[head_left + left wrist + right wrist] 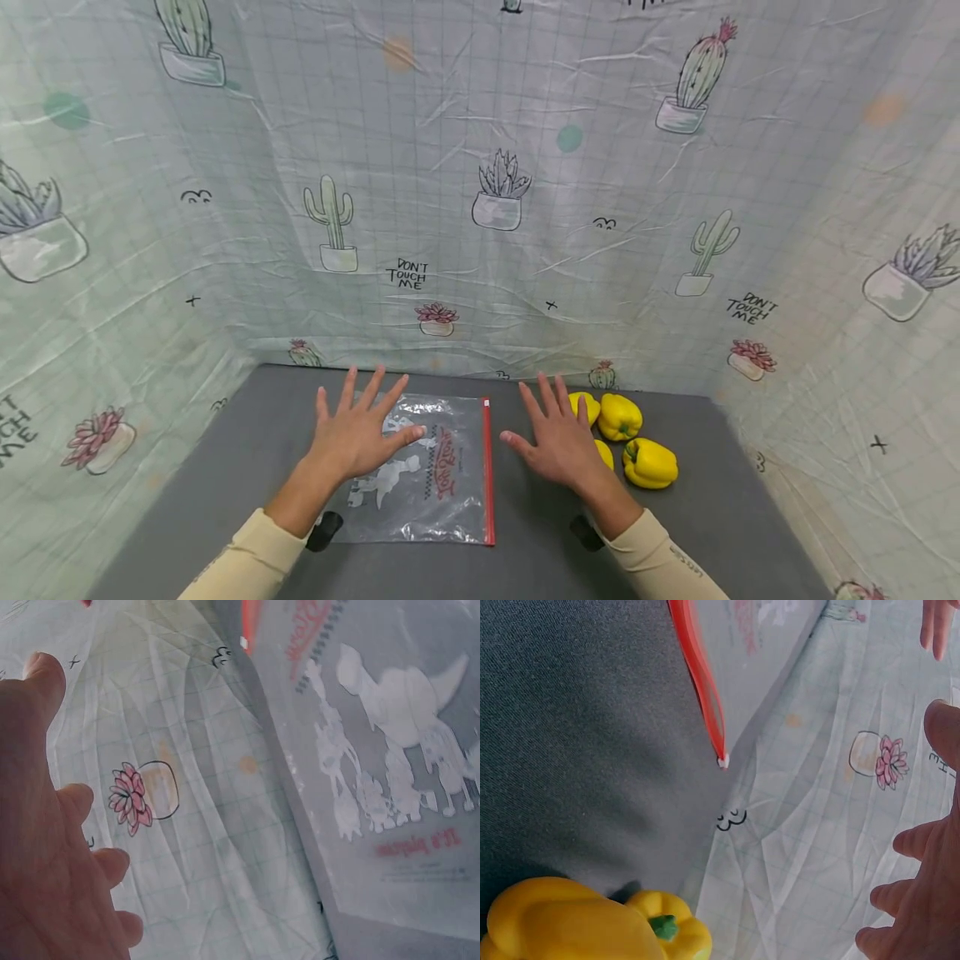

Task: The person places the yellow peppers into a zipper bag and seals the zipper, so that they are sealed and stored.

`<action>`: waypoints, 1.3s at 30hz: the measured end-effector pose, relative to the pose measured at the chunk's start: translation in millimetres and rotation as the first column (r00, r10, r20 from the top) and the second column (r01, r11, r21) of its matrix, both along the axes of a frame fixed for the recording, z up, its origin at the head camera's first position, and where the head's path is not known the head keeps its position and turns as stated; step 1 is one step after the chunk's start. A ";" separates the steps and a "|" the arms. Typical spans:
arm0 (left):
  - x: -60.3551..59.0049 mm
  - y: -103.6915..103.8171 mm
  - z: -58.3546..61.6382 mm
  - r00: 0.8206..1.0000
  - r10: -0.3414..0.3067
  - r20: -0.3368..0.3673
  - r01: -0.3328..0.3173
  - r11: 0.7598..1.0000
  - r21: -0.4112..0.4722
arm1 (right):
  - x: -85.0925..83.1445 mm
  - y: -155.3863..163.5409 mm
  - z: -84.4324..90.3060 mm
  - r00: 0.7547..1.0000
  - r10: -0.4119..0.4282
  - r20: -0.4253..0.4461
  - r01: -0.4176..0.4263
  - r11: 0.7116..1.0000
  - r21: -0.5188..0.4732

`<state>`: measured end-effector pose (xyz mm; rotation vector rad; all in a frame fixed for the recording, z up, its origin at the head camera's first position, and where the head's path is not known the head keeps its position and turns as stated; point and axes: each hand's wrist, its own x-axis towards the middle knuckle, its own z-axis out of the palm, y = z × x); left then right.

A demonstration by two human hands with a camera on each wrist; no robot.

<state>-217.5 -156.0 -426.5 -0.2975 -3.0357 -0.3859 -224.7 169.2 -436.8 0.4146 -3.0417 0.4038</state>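
Both hands are held out over the table with fingers spread, and neither holds anything. In the head view my left hand point(351, 437) is above a clear zip bag point(468, 458), covering part of it. The bag lies flat, with a red zip edge point(489, 475) on its right side, red lettering and white printed figures point(397, 705). My right hand point(561, 442) is to the right of the bag, beside several yellow bell peppers point(651, 464). It partly hides two of them. The right wrist view shows a pepper with a green stem point(664, 927) behind a larger-looking one.
A grey table point(525, 571) carries the bag and the peppers. Behind it and along both sides hangs a pale, creased sheet point(450, 108) printed with cacti and lettering. Dark bands point(325, 531) sit at the wrists, below cream sleeves point(247, 554).
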 end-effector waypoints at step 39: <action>0.1 25.4 -31.4 1.000 0.012 0.011 -0.012 1.000 -0.012 | 2.2 -6.4 -20.5 1.000 0.006 0.019 -0.006 1.000 -0.007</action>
